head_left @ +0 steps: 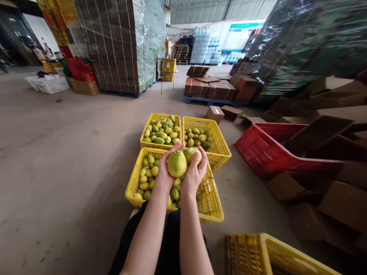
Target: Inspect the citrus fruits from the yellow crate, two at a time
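My left hand (164,168) is wrapped round the left side of a green-yellow fruit (177,164). Beside it, my right hand (195,173) grips a second greenish fruit (190,155), its fingers partly covering it. The two fruits are side by side, above a near yellow crate (132,179) that holds several green and yellow fruits. Behind are a back left yellow crate (142,137), full of similar fruit, and a back right yellow crate (220,147), with fruit in its left part.
A red crate (258,149) with cardboard stands at the right, near loose boxes (341,206). Another yellow crate (246,252) is at the bottom right. Flattened cartons (210,89) lie on a blue pallet ahead. A wrapped stack (114,46) stands at the back left.
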The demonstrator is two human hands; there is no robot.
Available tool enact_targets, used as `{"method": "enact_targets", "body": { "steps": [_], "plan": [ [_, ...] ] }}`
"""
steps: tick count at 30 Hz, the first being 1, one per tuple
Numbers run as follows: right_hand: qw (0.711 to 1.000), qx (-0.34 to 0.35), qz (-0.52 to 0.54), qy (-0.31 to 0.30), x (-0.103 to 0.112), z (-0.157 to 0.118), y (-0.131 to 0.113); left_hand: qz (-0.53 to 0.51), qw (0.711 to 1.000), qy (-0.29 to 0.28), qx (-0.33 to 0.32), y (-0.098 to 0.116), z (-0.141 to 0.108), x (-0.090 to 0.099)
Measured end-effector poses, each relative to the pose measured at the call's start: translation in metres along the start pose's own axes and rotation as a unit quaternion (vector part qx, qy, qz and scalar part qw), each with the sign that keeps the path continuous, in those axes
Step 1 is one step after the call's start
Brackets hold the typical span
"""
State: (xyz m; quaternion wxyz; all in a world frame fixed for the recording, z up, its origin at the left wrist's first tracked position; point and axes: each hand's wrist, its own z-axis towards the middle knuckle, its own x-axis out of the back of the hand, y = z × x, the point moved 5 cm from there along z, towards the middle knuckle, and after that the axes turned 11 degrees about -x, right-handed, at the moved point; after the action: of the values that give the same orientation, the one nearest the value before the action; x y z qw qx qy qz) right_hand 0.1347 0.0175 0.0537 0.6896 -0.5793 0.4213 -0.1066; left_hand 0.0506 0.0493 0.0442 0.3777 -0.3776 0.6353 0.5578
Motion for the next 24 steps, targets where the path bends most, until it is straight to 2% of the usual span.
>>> {"method": "enact_targets", "body": {
  "steps": [3, 5, 8, 10, 12, 14, 18, 21, 24],
  "plan": [
    [0.999, -0.014, -0.033, -0.029, -0.005, 0.002, 0.007, -0.009, 1.000, 0.010, 0.014, -0.007, -0.001, -0.003],
    [0.996, 0.003, -0.061, -0.061, -0.009, 0.000, 0.006, -0.021, 0.999, 0.020, 0.013, -0.008, -0.001, -0.003],
    [0.983, 0.036, -0.106, -0.144, -0.017, -0.010, -0.002, -0.027, 0.997, 0.068, -0.009, -0.003, -0.001, 0.003],
    [0.969, 0.033, -0.119, -0.212, -0.023, -0.018, -0.009, -0.033, 0.996, 0.086, -0.014, 0.001, -0.001, 0.008],
    [0.955, 0.023, -0.128, -0.268, -0.028, -0.025, -0.014, -0.044, 0.996, 0.079, -0.016, 0.005, 0.000, 0.012],
    [0.946, 0.025, -0.133, -0.296, -0.032, -0.031, -0.017, -0.058, 0.996, 0.059, -0.025, 0.008, 0.001, 0.014],
    [0.945, 0.086, -0.134, -0.285, -0.033, -0.035, -0.015, -0.068, 0.995, 0.039, -0.056, 0.013, 0.005, 0.016],
    [0.945, 0.153, -0.154, -0.245, -0.029, -0.034, -0.012, -0.060, 0.988, 0.073, -0.125, 0.025, 0.008, 0.020],
    [0.953, 0.171, -0.158, -0.196, -0.022, -0.026, -0.013, -0.073, 0.976, 0.091, -0.185, 0.039, 0.010, 0.025]
  ]
}}
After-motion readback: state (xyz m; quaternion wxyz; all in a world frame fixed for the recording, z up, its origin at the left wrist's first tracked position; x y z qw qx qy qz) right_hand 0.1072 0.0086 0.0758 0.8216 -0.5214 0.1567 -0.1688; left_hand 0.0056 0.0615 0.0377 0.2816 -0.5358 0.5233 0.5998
